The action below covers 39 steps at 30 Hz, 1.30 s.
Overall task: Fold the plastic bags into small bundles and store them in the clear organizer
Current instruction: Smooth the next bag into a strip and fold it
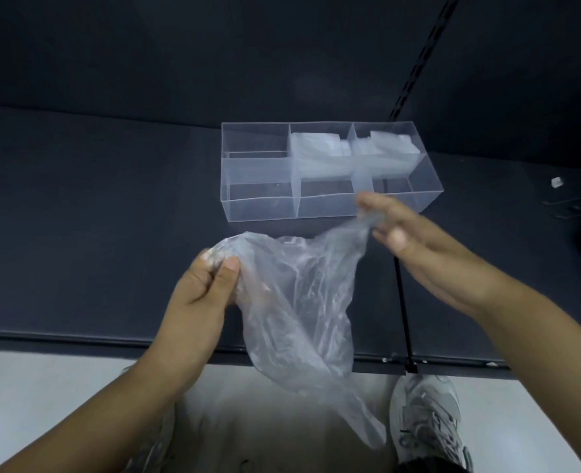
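Note:
A crumpled clear plastic bag (302,302) hangs in the air between my hands, in front of the dark shelf edge. My left hand (200,291) grips one upper corner of it, fingers curled round the film. My right hand (408,240) pinches the other corner between thumb and fingers, just in front of the clear organizer (258,206). The organizer stands on the shelf and is divided into several compartments. Folded bag bundles (319,155) fill its back middle compartment, and more bundles (388,148) fill the back right one. The left and front compartments hold nothing.
The dark shelf (94,216) runs wide to the left of the organizer. A slotted upright rail (418,59) rises at the back right. A small white scrap (555,181) and dark wire hooks (575,203) lie at the far right. My shoe (429,421) stands on the pale floor below.

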### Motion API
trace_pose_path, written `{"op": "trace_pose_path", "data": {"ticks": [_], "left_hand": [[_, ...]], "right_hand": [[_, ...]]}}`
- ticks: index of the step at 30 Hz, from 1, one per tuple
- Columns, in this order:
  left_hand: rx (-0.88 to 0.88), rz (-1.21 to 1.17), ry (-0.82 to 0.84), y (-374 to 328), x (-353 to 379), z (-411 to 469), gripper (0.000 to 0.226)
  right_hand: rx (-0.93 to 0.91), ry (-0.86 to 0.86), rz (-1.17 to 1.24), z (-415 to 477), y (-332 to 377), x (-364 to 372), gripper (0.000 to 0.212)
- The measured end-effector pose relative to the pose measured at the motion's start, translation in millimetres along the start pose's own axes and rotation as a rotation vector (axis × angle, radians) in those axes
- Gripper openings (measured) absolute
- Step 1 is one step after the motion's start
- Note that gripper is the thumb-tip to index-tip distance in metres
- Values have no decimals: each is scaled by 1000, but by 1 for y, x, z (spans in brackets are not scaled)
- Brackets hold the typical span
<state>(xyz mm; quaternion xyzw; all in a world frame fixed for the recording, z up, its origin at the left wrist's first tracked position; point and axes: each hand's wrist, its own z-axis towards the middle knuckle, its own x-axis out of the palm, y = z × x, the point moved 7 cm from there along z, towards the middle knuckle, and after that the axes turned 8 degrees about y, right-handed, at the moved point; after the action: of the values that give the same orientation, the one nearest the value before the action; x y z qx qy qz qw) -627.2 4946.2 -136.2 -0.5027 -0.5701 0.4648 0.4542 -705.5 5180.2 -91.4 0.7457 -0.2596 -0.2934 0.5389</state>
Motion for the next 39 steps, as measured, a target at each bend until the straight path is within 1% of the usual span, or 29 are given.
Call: {"op": "trace_pose_path", "data": {"ticks": [1, 2, 3, 4, 5, 6, 9, 10, 12, 14, 16, 17, 19, 20, 21, 22, 24, 25, 27, 28, 30, 32, 33, 36, 38, 39], "left_hand": [[9, 19, -6, -2, 0, 0, 20], [10, 31, -12, -3, 1, -1, 20], [13, 40, -15, -4, 1, -1, 20], [14, 52, -18, -5, 1, -1, 19], [17, 68, -26, -5, -1, -1, 19], [16, 74, -42, -5, -3, 0, 19], [-3, 19, -90, 0, -12, 3, 21], [-19, 23, -83, 1, -13, 3, 22], [-87, 56, -49, 8, -14, 4, 22], [-165, 90, -89, 13, -24, 6, 18], [-167, 143, -173, 2, -37, 11, 13], [-143, 196, -149, -8, -36, 16, 23], [-102, 309, 46, -29, -11, 31, 52], [-92, 350, 158, -34, 7, 37, 62], [-85, 371, 239, -37, 23, 42, 64], [-74, 355, 269, -40, 34, 47, 55], [-36, 252, 187, -46, 35, 57, 21], [-28, 222, 115, -45, 25, 61, 19], [-57, 241, -1, -34, -2, 66, 34], [-81, 261, -56, -27, -16, 65, 38], [-139, 287, -142, -7, -40, 61, 41], [-199, 317, -190, 12, -55, 54, 41], [-224, 332, -205, 20, -59, 51, 42], [-267, 327, -250, 32, -73, 48, 41], [-286, 296, -271, 33, -78, 49, 42], [-292, 278, -285, 34, -79, 50, 41]], "right_hand": [[53, 68, 3, 1, 0, 11, 83], [98, 104, -6, 2, 0, 21, 74], [131, 110, -27, 5, -1, 28, 59], [148, 82, -49, 8, -3, 32, 40], [160, 10, -64, 12, -5, 31, 25], [182, -91, -62, 13, -9, 25, 17], [291, -420, 0, 7, -27, -6, 20], [311, -487, -2, 5, -30, -14, 23], [284, -520, -37, 3, -27, -21, 21], [227, -480, -91, 6, -16, -21, 17], [179, -412, -133, 12, -4, -15, 18], [153, -377, -140, 16, 2, -10, 19], [105, -278, -164, 28, 15, 7, 18], [90, -215, -182, 34, 20, 17, 18], [77, -153, -189, 41, 24, 25, 18], [73, -100, -186, 45, 27, 30, 17], [110, -4, -185, 49, 26, 29, 15], [157, 45, -200, 47, 20, 24, 16], [265, 101, -255, 37, 0, 6, 22], [307, 79, -260, 31, -11, -6, 22], [368, -26, -222, 18, -34, -34, 16], [407, -174, -183, 5, -56, -60, 9], [432, -259, -156, -2, -68, -72, 10], [500, -454, -18, -18, -94, -90, 23], [556, -497, 79, -21, -102, -86, 36], [604, -484, 99, -21, -103, -81, 43]]}}
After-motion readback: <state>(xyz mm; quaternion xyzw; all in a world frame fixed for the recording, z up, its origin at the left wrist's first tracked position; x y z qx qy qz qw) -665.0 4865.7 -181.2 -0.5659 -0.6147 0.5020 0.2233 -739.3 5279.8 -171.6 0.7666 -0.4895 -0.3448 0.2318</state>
